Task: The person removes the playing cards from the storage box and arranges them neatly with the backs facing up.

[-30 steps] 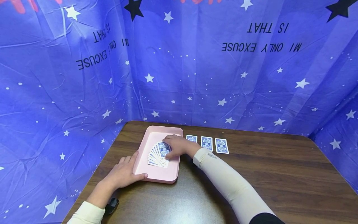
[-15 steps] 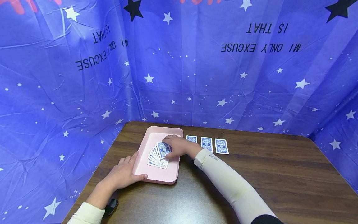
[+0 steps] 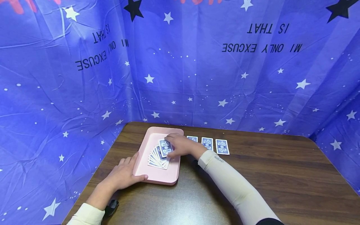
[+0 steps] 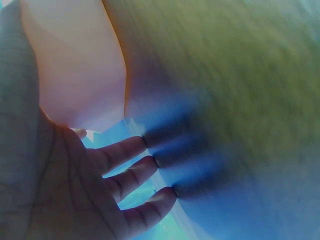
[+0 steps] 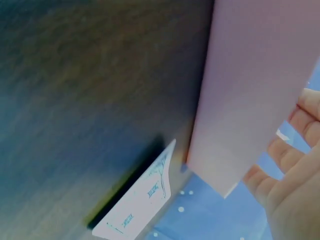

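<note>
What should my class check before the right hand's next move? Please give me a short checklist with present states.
1. Tray steadied: ok; the left hand rests against its left side.
2. Top card in the right hand's grip: ok, pinched at its right side.
3. Only one card held: cannot tell.
4. Top card past the tray wall: not ok; it overlaps the fanned cards in the head view.
5. Three table cards back-up: ok.

The table bears a tray and three cards.
</note>
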Demonstrator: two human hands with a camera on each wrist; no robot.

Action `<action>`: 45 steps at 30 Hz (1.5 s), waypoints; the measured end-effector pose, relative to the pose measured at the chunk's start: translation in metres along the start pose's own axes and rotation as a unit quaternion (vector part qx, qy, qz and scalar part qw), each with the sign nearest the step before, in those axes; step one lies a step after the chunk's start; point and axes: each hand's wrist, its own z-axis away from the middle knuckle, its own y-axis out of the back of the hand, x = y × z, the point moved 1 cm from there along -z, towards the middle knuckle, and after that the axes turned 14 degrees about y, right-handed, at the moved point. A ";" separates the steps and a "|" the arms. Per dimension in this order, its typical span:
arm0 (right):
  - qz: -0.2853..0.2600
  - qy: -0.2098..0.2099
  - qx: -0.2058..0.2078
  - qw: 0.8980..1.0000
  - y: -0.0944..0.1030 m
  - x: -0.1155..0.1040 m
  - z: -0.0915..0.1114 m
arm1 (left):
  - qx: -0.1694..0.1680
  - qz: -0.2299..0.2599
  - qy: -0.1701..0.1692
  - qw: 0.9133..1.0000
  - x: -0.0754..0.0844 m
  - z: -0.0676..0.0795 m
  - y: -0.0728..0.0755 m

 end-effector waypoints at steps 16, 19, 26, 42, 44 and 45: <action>0.021 -0.016 0.042 0.999 0.013 0.004 0.028 | 0.008 0.002 -0.008 1.000 0.000 -0.001 -0.001; 0.021 -0.026 0.044 0.998 0.016 0.005 0.036 | 0.007 0.001 -0.009 1.000 0.000 -0.001 -0.001; 0.015 -0.042 0.054 0.998 0.020 0.010 0.056 | 0.009 0.001 -0.009 1.000 0.000 -0.001 -0.001; 0.016 -0.081 0.089 0.993 0.024 0.034 0.124 | 0.003 0.005 -0.010 1.000 0.001 0.000 -0.001; 0.013 -0.088 0.089 0.992 0.024 0.037 0.134 | 0.003 0.004 -0.010 1.000 0.001 -0.001 -0.001; 0.012 -0.091 0.090 0.992 0.024 0.039 0.139 | 0.005 0.004 -0.012 1.000 0.001 -0.002 0.000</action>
